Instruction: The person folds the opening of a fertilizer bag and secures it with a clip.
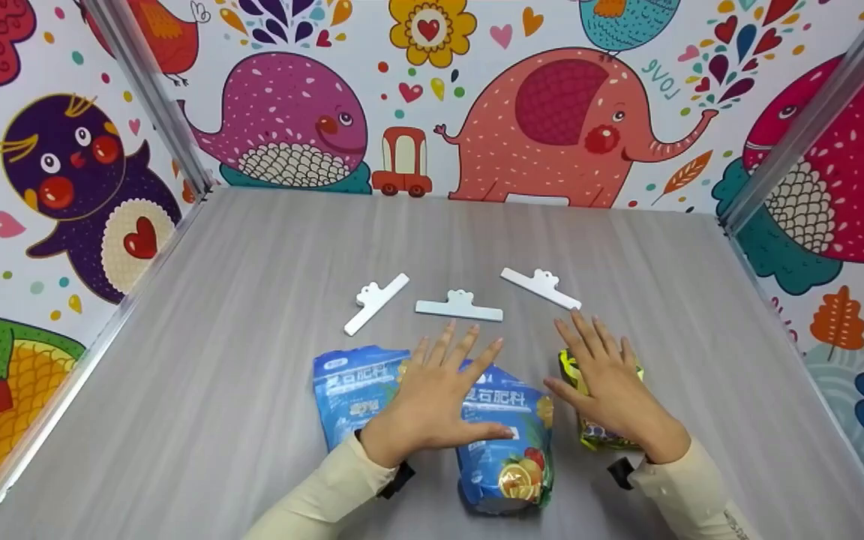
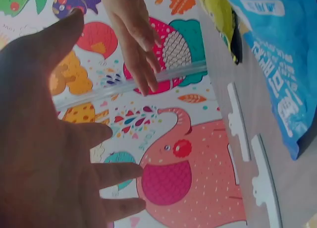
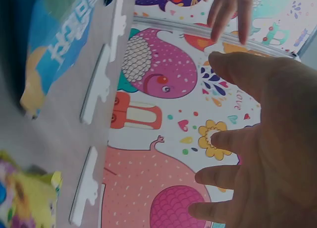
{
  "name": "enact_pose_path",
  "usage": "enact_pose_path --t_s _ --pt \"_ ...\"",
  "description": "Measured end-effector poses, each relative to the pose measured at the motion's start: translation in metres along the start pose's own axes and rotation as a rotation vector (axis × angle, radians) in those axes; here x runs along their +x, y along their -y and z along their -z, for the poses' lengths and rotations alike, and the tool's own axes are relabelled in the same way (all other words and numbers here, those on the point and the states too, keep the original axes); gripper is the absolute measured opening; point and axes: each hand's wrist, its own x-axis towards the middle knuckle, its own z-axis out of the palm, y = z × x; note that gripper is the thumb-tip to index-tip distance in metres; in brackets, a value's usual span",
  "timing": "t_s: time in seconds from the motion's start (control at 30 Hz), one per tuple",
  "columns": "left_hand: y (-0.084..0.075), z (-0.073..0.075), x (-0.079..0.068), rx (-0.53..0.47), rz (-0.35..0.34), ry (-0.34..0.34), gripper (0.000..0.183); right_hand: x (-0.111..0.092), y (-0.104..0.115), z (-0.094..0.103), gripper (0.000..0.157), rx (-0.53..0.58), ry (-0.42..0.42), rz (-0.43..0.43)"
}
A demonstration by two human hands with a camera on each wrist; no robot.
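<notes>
My left hand (image 1: 436,394) hovers with fingers spread, overlapping two blue printed pouches in the head view. The left pouch (image 1: 346,394) is partly hidden behind that hand; the other pouch (image 1: 503,469) shows fruit pictures near its lower end. Also spread and raised, my right hand (image 1: 612,390) overlaps a smaller yellow packet (image 1: 598,436) and covers much of it. Neither hand holds anything, and both wrist views show the palms well above the tabletop. Beyond the fingertips lie three white bag clips: a slanted left clip (image 1: 377,304), a middle clip (image 1: 459,309) and a right clip (image 1: 541,288).
The grey wood-grain tabletop (image 1: 252,300) is bounded by panels printed with cartoon animals (image 1: 544,135). Metal posts (image 1: 151,97) rise at the back corners, and a metal strip (image 1: 49,435) runs along the left edge.
</notes>
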Motion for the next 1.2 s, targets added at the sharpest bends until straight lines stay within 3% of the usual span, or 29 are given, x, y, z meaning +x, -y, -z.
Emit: enact_pose_path --t_s 0.37,0.7,1.2 --pt "-0.009 0.002 0.017 -0.018 -0.034 -0.036 0.103 -0.005 -0.020 0.006 0.075 -0.014 -0.004 -0.051" --pt "-0.015 -0.005 0.046 -0.037 -0.062 -0.060 0.102 -0.005 -0.041 0.013 0.074 -0.011 0.026 -0.118" --pt "-0.021 -0.012 0.087 -0.240 0.032 0.061 0.102 0.000 -0.073 0.012 0.079 -0.006 0.110 -0.222"
